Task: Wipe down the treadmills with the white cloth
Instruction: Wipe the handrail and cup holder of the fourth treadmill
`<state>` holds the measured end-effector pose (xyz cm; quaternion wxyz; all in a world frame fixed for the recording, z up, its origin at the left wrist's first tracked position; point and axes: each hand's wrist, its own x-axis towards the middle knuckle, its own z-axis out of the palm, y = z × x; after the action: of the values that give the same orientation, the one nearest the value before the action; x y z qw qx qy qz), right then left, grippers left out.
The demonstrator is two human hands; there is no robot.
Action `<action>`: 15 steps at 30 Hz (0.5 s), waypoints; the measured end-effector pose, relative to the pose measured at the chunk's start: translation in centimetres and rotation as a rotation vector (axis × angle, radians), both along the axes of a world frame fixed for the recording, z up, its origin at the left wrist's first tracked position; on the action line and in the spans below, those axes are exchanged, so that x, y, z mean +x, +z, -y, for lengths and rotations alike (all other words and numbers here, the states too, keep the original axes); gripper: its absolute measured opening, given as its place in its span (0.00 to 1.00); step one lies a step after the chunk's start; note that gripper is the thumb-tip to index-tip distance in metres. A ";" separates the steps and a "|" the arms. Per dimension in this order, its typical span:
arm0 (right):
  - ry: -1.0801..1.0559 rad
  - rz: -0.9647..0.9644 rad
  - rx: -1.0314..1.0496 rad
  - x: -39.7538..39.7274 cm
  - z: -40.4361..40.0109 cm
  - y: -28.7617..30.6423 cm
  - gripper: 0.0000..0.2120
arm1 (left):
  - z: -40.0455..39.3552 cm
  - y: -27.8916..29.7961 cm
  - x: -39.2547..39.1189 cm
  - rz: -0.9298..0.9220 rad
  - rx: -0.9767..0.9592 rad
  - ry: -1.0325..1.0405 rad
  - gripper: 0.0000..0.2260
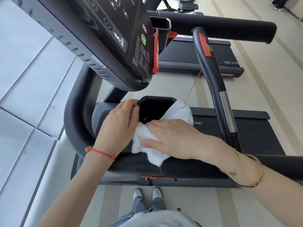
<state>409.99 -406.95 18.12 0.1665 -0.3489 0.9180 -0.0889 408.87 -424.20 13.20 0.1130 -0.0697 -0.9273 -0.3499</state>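
Note:
The white cloth [144, 141] lies crumpled over the near edge of a black cup holder [155, 108] on the treadmill's side tray. My right hand [177, 138] presses flat on the cloth, fingers spread over it, pointing left. My left hand [119, 123] grips the cup holder's left rim, thumb at its edge. The treadmill's black console [105, 38] with buttons hangs above, and its padded handrail [188, 167] runs under my right wrist.
A curved black handlebar [211, 76] with a red stop button rises to the right, a thin red safety cord beside it. A second treadmill [196, 54] stands beyond. White wall panels [24, 95] run along the left. My shoes [147, 194] stand on the striped floor.

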 end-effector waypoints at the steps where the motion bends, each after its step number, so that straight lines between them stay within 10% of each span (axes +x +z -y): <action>1: -0.021 -0.027 0.020 -0.1 0.1 -0.2 0.20 | 0.0 0.0 0.0 0.001 0.008 0.002 0.15; 8: 0.099 -0.189 -0.129 0.6 -5.6 0.0 0.07 | 0.1 -0.1 0.1 -0.010 -0.005 -0.023 0.16; 15: -0.005 -0.133 -0.023 -0.3 -2.0 -0.6 0.22 | 0.0 -0.2 0.0 -0.016 0.019 -0.011 0.15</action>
<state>409.66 -404.91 17.54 0.1008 -0.3539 0.9267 -0.0767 408.84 -424.20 12.99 0.1191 -0.0766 -0.9226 -0.3589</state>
